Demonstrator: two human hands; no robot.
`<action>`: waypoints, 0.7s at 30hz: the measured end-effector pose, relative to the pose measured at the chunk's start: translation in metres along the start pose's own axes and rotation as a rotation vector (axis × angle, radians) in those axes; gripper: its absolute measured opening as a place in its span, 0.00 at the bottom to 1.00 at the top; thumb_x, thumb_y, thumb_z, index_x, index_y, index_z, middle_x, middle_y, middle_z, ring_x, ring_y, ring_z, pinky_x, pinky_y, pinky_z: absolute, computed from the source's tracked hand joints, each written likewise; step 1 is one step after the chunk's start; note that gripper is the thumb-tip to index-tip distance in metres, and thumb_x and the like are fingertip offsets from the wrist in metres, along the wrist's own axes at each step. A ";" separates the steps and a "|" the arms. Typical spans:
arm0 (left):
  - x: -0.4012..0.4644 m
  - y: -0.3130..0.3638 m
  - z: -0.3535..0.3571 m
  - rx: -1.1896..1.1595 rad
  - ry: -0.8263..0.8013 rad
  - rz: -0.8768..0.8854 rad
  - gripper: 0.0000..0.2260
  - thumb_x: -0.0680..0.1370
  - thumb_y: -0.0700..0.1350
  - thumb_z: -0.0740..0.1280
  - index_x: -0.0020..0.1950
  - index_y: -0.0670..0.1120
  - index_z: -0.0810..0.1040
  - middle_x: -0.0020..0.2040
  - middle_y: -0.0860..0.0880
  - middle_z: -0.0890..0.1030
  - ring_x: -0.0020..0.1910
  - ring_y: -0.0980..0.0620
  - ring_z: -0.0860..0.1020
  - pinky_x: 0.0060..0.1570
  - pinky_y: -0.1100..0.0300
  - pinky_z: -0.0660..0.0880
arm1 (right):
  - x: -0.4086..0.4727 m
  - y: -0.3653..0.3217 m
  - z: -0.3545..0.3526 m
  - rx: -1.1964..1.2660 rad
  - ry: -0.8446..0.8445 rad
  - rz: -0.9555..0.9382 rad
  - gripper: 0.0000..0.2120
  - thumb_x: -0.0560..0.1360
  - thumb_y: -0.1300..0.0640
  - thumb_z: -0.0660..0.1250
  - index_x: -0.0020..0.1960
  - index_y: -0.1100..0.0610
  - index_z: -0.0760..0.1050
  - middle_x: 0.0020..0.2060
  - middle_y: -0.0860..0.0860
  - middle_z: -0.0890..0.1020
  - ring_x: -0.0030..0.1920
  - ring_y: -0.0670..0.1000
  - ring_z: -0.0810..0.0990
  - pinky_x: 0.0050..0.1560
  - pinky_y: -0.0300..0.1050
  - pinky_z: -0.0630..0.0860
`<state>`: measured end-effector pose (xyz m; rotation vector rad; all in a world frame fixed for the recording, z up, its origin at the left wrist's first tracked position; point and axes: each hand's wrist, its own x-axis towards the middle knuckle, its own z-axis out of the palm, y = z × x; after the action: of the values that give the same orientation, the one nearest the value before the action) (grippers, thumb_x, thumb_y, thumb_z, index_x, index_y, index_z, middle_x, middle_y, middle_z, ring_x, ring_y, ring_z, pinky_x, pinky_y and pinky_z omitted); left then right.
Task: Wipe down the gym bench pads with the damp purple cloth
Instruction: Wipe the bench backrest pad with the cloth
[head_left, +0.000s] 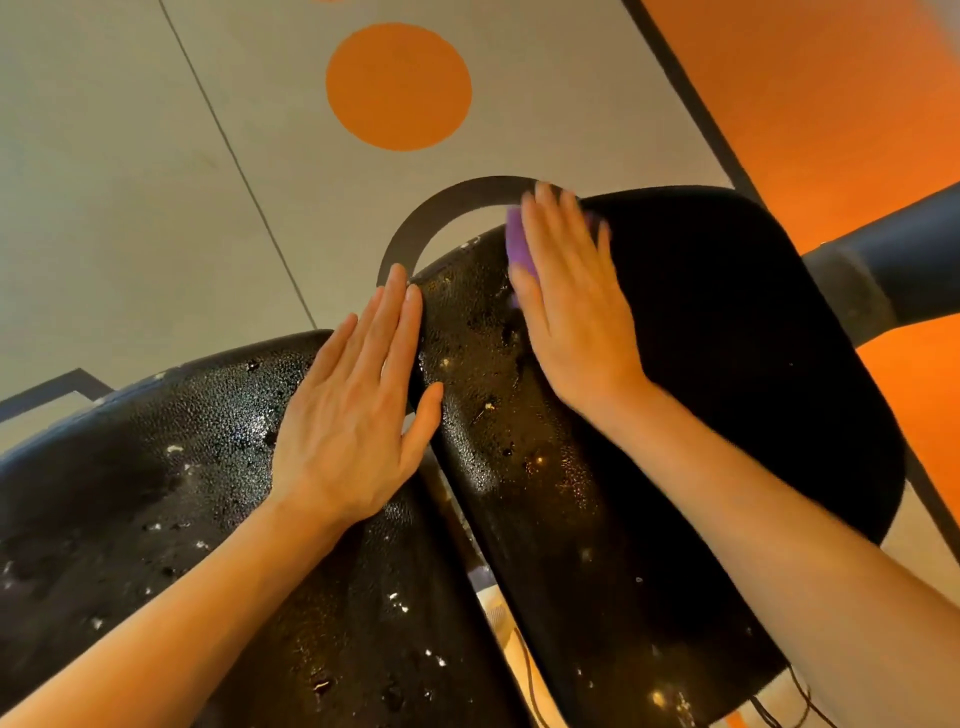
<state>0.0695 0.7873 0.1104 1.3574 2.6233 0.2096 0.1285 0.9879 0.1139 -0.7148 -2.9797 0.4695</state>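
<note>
Looking down over the work, the floor (130, 171) spread grey behind everything, with an orange disc (399, 85) painted on it, a dark arc (441, 205) and an orange field (831, 104) to the right. Two black bench pads filled the near view: the left pad (156, 493), pebbled and glistening with droplets and pale flecks, and the right pad (727, 338), wet and speckled along its near-left part but dull and matt across its far-right part. A dark frame tube (883, 260) ran off from beyond the right pad. The left hand (353, 415) lay flat with straight fingers on the left pad at the gap between the two pads, its fingertips reaching the edge of the right pad, grasping nothing. The right hand (566, 306) was spread flat on the right pad, its grip released, pressing the purple cloth (519, 244) beneath the palm near the far-left edge; only a strip of cloth showed past the fingers, and that area was blurred. To do this stroke well, the palm probably needed even pressure over the whole cloth, with overlapping passes running from the far edge toward the near end, so that flecks were gathered rather than smeared. The bracing hand would likely help keep the pad steady. The left pad appeared to need wiping too.
</note>
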 end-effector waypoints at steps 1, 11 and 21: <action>0.000 0.000 0.000 0.006 -0.001 -0.002 0.31 0.83 0.58 0.47 0.81 0.43 0.44 0.82 0.45 0.45 0.80 0.50 0.49 0.79 0.52 0.50 | 0.021 -0.005 0.000 0.004 0.018 0.027 0.25 0.83 0.50 0.46 0.77 0.58 0.51 0.77 0.54 0.53 0.77 0.53 0.49 0.77 0.54 0.46; 0.000 -0.001 -0.001 -0.009 0.030 0.014 0.31 0.83 0.58 0.48 0.81 0.44 0.44 0.82 0.46 0.45 0.80 0.52 0.48 0.79 0.53 0.49 | -0.062 0.011 0.001 0.008 -0.025 -0.091 0.23 0.82 0.53 0.48 0.77 0.56 0.52 0.77 0.53 0.56 0.77 0.52 0.51 0.76 0.54 0.52; -0.052 -0.018 -0.007 -0.047 0.070 -0.125 0.29 0.83 0.53 0.51 0.81 0.42 0.49 0.81 0.45 0.48 0.81 0.49 0.46 0.79 0.51 0.45 | -0.033 -0.055 0.018 -0.146 -0.002 -0.428 0.26 0.80 0.56 0.55 0.76 0.57 0.53 0.76 0.56 0.58 0.76 0.56 0.54 0.75 0.58 0.55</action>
<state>0.0831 0.7343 0.1182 1.1880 2.7310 0.3046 0.1321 0.9218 0.1143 -0.0683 -3.0631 0.2268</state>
